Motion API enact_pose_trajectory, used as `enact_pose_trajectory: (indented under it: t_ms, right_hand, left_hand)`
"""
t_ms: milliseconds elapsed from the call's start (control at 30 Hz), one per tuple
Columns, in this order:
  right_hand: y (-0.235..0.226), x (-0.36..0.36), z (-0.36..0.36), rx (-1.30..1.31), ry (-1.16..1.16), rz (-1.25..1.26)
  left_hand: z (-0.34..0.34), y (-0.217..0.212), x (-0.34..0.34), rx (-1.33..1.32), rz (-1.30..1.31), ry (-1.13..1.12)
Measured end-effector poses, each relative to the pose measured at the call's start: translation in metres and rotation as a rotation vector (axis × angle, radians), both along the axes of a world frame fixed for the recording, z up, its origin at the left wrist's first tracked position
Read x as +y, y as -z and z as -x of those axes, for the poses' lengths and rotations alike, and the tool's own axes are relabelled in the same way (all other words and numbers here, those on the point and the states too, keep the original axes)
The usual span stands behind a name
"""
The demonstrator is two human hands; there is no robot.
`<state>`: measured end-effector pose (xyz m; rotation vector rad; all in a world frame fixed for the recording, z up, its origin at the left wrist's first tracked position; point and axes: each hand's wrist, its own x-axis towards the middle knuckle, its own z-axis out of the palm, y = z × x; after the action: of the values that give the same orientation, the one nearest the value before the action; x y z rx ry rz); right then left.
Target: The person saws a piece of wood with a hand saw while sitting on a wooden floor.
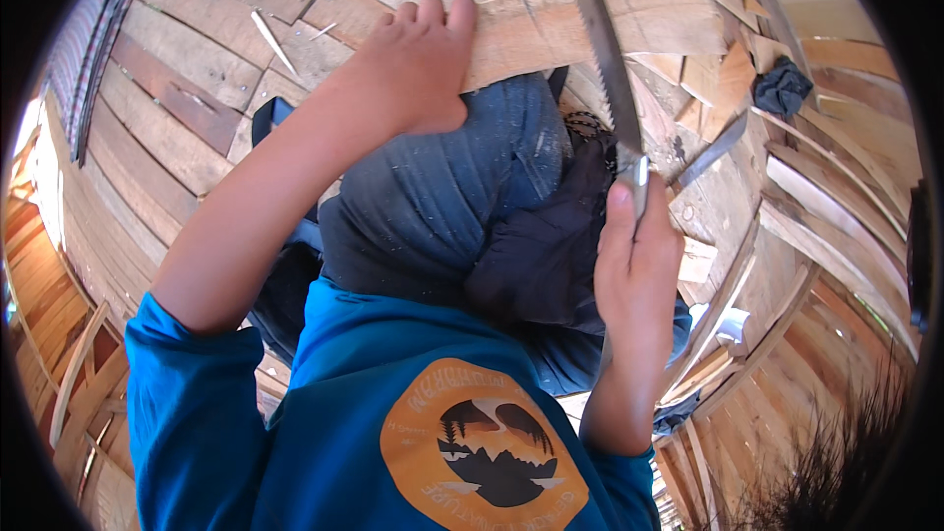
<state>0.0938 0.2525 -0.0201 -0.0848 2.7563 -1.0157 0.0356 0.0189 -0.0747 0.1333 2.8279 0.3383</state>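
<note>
A pale wooden board (531, 28) lies crosswise over my bent knee in dark blue trousers. My left hand (423, 59) presses on the board's left end, its fingers curled over the far edge and its thumb on the near side. In my right hand (639, 256) is a hand saw (602, 49), gripped by its handle with the thumb along the top. The long toothed blade points away from me and crosses the board toward its right part, teeth facing left. Whether the teeth have cut into the wood cannot be made out.
Planks form the floor (187, 49), with thin wood splinters (273, 42) at the left. Offcuts and curved wood strips (836, 226) are piled on the right, beside a flat metal blade (713, 152) and a crumpled black cloth or bag (783, 87). Striped fabric (93, 49) hangs at far left.
</note>
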Motion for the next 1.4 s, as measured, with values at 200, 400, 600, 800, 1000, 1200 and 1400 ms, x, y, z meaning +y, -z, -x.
enact_pose_trajectory:
  t_ms: [200, 400, 600, 800, 1000, 1200, 1400]
  right_hand:
    - [0.005, 0.023, -0.028, -0.032, -0.057, -0.088]
    - [0.002, 0.025, -0.039, -0.043, -0.043, -0.051]
    - [0.002, 0.033, -0.048, -0.076, -0.019, -0.068]
    - [-0.009, 0.036, -0.052, -0.11, -0.025, -0.104]
    - [-0.014, 0.039, -0.054, -0.114, -0.035, -0.117]
    - [-0.012, 0.041, -0.05, -0.073, -0.078, -0.143]
    - [-0.013, 0.042, -0.024, -0.196, 0.011, -0.086]
  left_hand:
    - [-0.001, 0.0, 0.005, 0.019, 0.052, -0.001]
    - [0.004, -0.007, 0.01, -0.067, 0.088, -0.033]
    - [0.002, -0.003, 0.002, -0.039, 0.018, 0.0]
    - [0.003, -0.001, 0.004, -0.031, 0.022, -0.023]
    - [0.002, -0.001, 0.006, 0.0, 0.069, -0.009]
    - [-0.002, 0.005, 0.004, 0.147, 0.096, 0.059]
    - [-0.006, 0.016, 0.0, 0.309, 0.106, 0.085]
